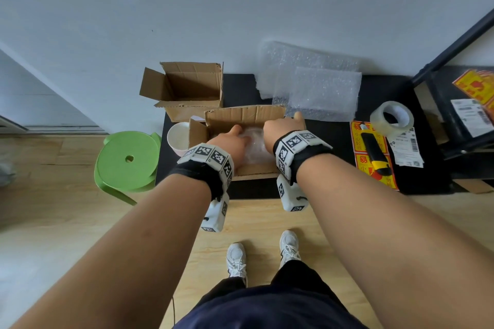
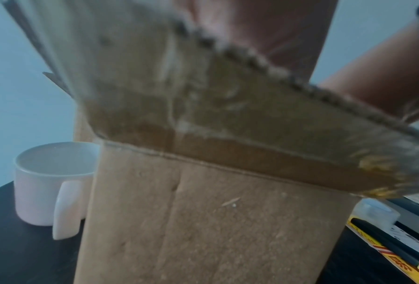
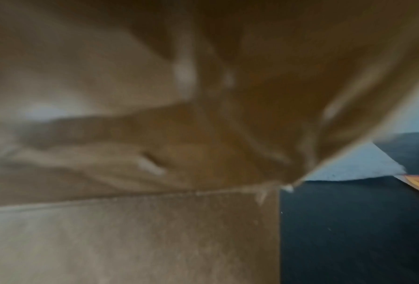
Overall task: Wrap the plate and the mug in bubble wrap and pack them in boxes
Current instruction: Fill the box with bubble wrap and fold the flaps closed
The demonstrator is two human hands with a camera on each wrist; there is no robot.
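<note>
Bubble-wrapped plate (image 1: 254,145) is lying in the near box (image 1: 244,116) at frame centre, both hands, left hand (image 1: 231,143) and right hand (image 1: 280,129), seemingly pressing it down; finger positions are hidden. It is looking fragile and slippery, best held by its edges. The mug (image 1: 177,140) is standing unwrapped left of the box.

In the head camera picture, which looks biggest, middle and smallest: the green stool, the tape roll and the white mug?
Largest to smallest, as they look:
1. green stool
2. tape roll
3. white mug, but the box hides part of it, so it could match the tape roll.
</note>
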